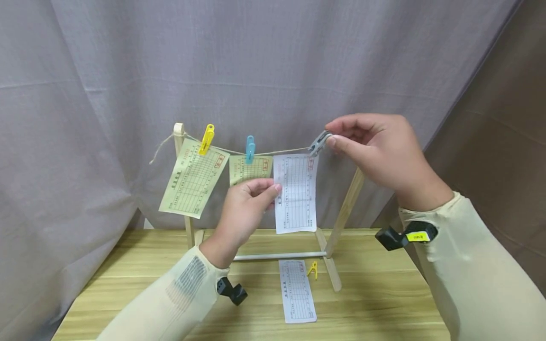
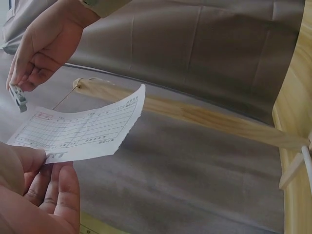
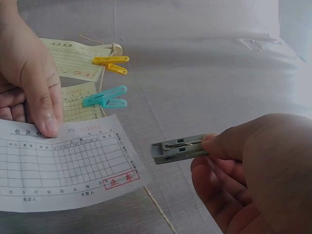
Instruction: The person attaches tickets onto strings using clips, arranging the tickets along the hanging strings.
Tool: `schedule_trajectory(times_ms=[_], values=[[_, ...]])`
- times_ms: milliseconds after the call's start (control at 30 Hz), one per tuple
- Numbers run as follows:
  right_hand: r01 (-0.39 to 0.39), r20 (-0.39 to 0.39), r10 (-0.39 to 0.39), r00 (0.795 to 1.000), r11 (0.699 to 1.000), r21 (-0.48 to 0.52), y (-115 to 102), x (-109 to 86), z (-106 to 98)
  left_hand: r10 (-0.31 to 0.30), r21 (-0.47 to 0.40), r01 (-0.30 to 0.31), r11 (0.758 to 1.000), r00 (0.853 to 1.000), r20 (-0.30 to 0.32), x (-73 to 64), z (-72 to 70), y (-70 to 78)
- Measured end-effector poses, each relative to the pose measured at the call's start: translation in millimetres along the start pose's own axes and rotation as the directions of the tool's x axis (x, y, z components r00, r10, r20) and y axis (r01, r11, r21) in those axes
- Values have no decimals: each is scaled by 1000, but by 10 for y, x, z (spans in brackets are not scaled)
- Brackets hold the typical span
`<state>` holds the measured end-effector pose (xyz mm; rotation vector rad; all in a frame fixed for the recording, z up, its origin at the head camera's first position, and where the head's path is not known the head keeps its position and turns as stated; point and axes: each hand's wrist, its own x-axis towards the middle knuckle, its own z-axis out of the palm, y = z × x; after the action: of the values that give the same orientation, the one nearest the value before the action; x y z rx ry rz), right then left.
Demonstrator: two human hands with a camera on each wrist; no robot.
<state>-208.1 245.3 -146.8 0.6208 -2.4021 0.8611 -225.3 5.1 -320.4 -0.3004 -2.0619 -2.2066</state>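
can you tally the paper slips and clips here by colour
Yellow clips: 2
Blue clip: 1
Grey clip: 1
Pale yellow-green slips: 2
White slips: 2
Total: 8

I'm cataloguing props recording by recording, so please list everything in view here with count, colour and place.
Pegged slips: two, pale green, hanging from the string
Held slip: one, white, in the left hand
Loose slip: one, white, on the table
Yellow pegs: two, one on the string, one beside the loose slip
Blue peg: one, light blue, on the string
Grey peg: one, in the right hand
String: one, tan, across the stand
Stand: one, pale wood, on the table
Rod: one, white, low on the stand
Table: one, wood-coloured, below
Curtain: grey, behind
Wrist devices: two, black, one per wrist
Sleeves: two, cream
Hands: two, bare
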Motion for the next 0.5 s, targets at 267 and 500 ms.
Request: schedule_trajectory(times_ms=[267,500], values=[[-17,44,20,999,998,-58,-85,152,17,-12,-30,12,999,1000,-12,30,60,49],[-47,123,58,991,995,-86,-157,244,50,-11,-23,10,1000,1000,-25,44,84,58]])
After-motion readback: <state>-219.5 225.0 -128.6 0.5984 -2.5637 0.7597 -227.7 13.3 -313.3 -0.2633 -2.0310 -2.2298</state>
